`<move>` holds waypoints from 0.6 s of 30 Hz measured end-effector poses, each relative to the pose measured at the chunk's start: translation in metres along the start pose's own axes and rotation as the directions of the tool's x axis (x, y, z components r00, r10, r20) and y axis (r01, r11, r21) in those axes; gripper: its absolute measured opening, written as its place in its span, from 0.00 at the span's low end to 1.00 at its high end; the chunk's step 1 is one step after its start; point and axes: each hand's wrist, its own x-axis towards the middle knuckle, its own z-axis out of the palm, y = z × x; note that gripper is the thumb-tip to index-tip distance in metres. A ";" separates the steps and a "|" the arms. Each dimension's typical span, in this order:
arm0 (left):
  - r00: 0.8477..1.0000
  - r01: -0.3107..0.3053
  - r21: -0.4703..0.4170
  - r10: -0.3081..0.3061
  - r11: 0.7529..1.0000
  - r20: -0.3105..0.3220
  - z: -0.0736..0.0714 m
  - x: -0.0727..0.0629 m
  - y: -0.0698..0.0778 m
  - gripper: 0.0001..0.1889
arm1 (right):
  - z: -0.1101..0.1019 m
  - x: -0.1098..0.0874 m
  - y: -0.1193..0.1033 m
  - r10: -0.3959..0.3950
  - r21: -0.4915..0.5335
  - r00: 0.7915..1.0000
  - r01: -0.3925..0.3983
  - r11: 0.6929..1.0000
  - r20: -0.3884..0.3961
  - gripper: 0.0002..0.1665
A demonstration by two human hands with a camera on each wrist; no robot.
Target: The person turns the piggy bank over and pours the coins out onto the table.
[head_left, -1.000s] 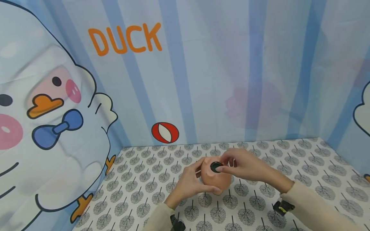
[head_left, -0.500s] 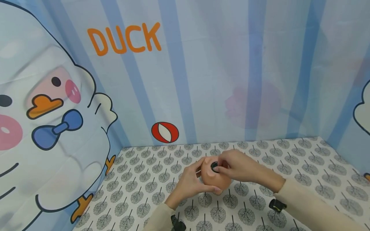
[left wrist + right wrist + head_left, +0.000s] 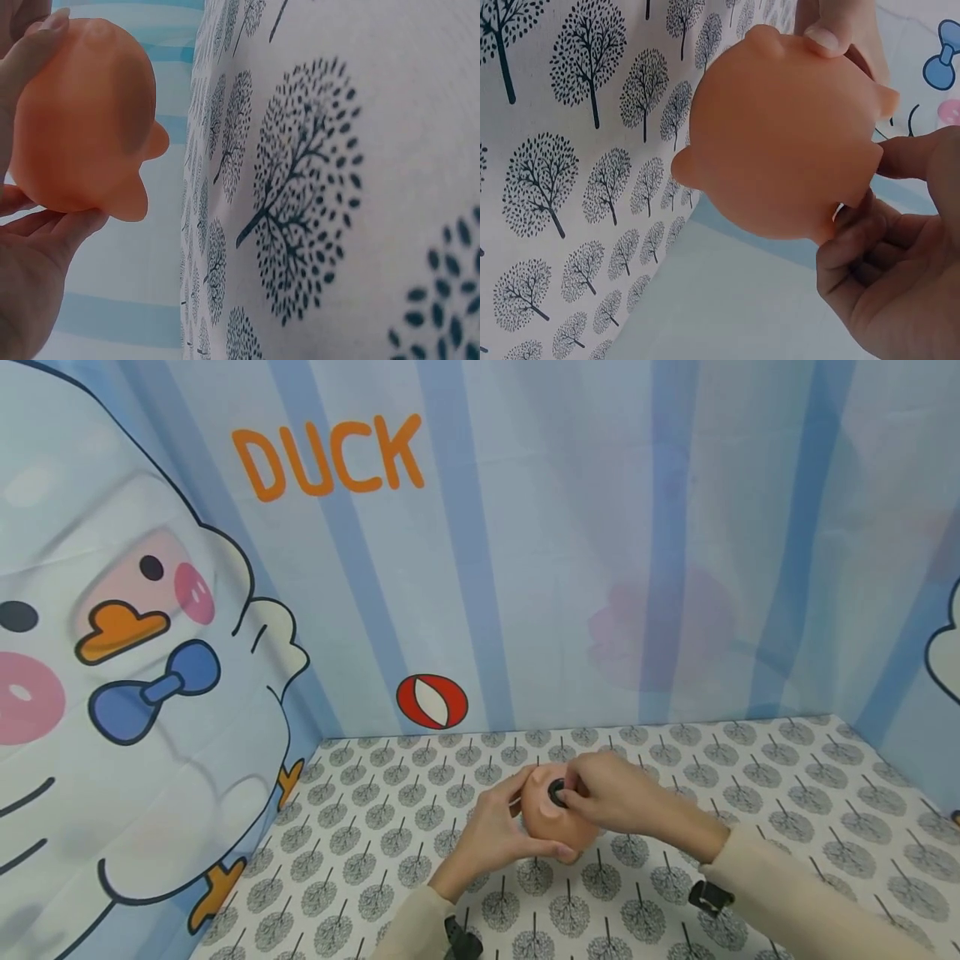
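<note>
Since a second ago, the right hand (image 3: pixel 618 793) has been drawn further over the black disc (image 3: pixel 554 791), seemingly pinched by it. The orange toy (image 3: pixel 558 833), lower centre, is clasped by the left hand (image 3: pixel 498 833); probably light, smooth and fairly stiff, it is best held around its middle.

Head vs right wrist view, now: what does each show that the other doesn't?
Head only: the black disc on the round orange object, the DUCK lettering and the red-and-white ball print.

Right wrist only: the rounded stub sticking out at the object's left edge in that view.

Both: the object, the left hand, the right hand, the tree-print cloth and the blue bow tie print.
</note>
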 end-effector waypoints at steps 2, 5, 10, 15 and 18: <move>1.000 0.001 0.001 -0.001 1.000 0.001 0.000 0.000 0.000 0.55 | 0.003 0.000 0.000 0.019 0.009 1.000 -0.018 1.000 -0.015 0.13; 1.000 -0.011 0.011 0.011 1.000 -0.003 0.001 0.000 0.000 0.55 | 0.007 0.000 -0.001 0.036 0.011 0.999 -0.035 0.999 -0.041 0.14; 0.999 -0.040 0.050 0.041 0.998 -0.013 0.002 0.001 0.001 0.55 | 0.010 -0.001 -0.001 0.047 0.027 0.997 -0.046 0.999 -0.065 0.13; 0.999 -0.028 0.068 0.029 0.997 -0.014 0.002 -0.001 -0.001 0.57 | 0.013 -0.003 0.002 -0.006 0.013 0.997 0.007 1.000 -0.072 0.11; 0.999 -0.027 0.074 0.029 0.997 -0.020 0.002 -0.002 -0.003 0.59 | 0.013 -0.003 0.004 -0.028 -0.012 0.997 0.027 1.000 -0.066 0.11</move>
